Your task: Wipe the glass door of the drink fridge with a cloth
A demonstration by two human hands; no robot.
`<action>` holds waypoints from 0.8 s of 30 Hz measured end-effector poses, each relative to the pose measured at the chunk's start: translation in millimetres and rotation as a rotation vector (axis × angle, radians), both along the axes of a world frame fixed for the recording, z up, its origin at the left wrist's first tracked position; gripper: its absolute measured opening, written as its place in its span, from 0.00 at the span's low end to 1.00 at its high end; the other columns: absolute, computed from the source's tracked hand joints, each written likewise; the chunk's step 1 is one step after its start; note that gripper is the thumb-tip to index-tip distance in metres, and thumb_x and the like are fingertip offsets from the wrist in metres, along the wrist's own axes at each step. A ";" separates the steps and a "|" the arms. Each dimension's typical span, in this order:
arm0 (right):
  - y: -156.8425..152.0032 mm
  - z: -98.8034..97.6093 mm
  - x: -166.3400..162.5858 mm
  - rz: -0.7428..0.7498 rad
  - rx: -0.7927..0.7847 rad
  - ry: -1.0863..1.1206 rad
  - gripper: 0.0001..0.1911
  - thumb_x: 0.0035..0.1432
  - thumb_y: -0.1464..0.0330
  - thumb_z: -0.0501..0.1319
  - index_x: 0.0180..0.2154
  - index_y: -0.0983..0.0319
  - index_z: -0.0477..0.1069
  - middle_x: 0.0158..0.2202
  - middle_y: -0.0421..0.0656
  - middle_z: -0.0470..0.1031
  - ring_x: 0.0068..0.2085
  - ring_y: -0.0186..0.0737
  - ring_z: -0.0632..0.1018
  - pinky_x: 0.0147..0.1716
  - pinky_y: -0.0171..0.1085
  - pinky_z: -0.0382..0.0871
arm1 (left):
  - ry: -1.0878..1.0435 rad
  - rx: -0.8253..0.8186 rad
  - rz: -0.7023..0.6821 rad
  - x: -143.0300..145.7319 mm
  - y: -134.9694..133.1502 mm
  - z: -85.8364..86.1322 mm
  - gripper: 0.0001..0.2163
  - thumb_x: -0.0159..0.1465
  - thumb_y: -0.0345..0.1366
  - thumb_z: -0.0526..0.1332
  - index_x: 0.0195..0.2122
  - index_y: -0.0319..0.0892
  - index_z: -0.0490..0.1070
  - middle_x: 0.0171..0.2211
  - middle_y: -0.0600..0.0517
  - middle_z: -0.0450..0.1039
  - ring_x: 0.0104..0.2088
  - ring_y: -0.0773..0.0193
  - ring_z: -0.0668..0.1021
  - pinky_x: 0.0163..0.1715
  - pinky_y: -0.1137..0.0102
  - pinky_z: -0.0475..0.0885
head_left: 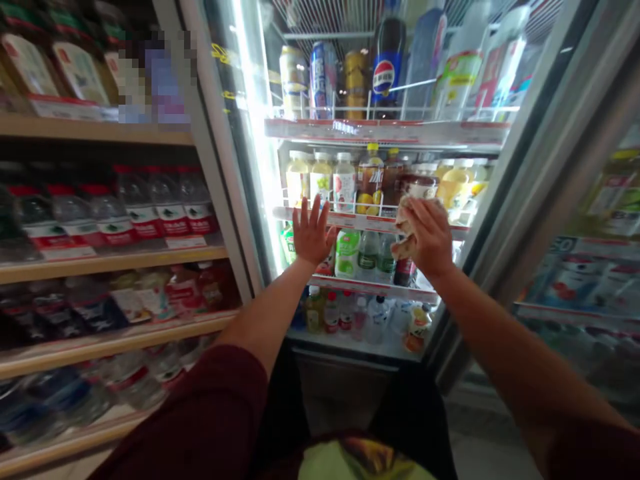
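Observation:
My left hand [313, 233] is raised with its fingers spread and holds nothing. It is in front of a lit drinks fridge, close to the middle shelf's price rail [350, 221]; whether it touches the glass I cannot tell. In my right hand [431, 237] is a crumpled pale cloth [404, 248], gripped in front of the same shelf's right part. Behind the hands stand juice bottles [345, 180], a yellow-capped tea bottle [371, 177] and a green-labelled bottle [347, 253]. My right hand partly hides the bottles behind it.
Wooden shelves [115, 257] with red-capped water bottles [103, 217] stand at the left. A cola bottle [389, 63] and cans [323, 80] fill the fridge's upper shelf. The metal door frame [530, 167] runs along the right, beside another stocked fridge section. My knees flank the fridge base [345, 380].

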State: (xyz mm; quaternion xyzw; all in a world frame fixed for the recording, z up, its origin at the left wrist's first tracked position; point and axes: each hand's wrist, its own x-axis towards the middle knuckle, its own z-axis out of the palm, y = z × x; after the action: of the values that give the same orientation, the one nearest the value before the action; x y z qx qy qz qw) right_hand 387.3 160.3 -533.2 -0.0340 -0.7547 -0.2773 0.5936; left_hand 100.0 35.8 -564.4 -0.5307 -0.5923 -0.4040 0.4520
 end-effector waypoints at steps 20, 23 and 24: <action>7.1 -68.7 4.9 -0.011 -0.109 -0.110 0.32 0.68 0.73 0.57 0.71 0.55 0.66 0.72 0.47 0.68 0.75 0.50 0.62 0.73 0.58 0.64 | -0.056 -0.069 0.032 5.8 -4.1 2.0 0.33 0.76 0.55 0.47 0.74 0.40 0.63 0.76 0.43 0.56 0.80 0.50 0.43 0.78 0.47 0.39; 6.1 -76.8 12.0 -0.001 -0.069 -0.320 0.29 0.69 0.75 0.57 0.68 0.56 0.70 0.67 0.47 0.74 0.72 0.48 0.69 0.72 0.55 0.66 | -0.036 -0.062 0.030 4.2 -3.5 1.3 0.33 0.76 0.55 0.47 0.74 0.40 0.64 0.76 0.42 0.57 0.80 0.50 0.43 0.78 0.46 0.40; 8.7 -67.8 14.3 -0.021 -0.065 -0.305 0.28 0.70 0.74 0.57 0.68 0.57 0.71 0.67 0.48 0.74 0.72 0.49 0.69 0.72 0.55 0.65 | -0.029 -0.059 0.030 3.6 -3.3 1.0 0.33 0.76 0.55 0.47 0.74 0.39 0.64 0.76 0.42 0.57 0.80 0.50 0.43 0.78 0.46 0.40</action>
State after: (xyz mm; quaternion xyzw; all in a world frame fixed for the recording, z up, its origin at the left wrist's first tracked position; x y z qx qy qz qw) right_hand 401.5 169.0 -601.0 -0.0183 -0.8443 -0.2609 0.4677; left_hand 103.5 32.5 -563.4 -0.5289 -0.6183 -0.3871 0.4337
